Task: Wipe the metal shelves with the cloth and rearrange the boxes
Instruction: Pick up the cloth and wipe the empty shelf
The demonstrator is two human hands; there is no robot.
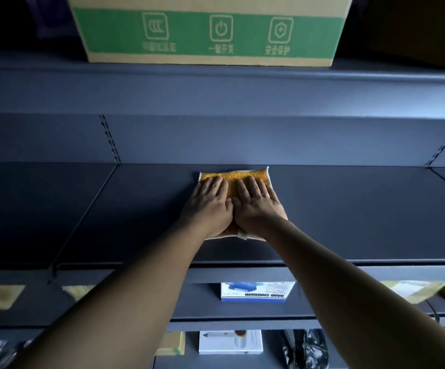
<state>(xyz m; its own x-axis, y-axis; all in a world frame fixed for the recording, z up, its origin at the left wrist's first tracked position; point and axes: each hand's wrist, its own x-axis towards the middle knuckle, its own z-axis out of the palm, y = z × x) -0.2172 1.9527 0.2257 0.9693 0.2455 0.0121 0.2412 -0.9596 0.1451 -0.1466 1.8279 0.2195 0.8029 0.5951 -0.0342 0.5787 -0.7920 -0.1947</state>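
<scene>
Green-banded cardboard box: "一键开关", "安全保护" (leftmost caption too blurred to read). Blue-white box: "HAND SHREDDER".

Dim, bluish light; corners fall into shadow, edges bow with wide-angle distortion, slight softness throughout.

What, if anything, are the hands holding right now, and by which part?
Nothing is gripped. The left hand and right hand lie flat, fingers straight, pressing on top of the yellow cloth on the metal shelf.
</scene>
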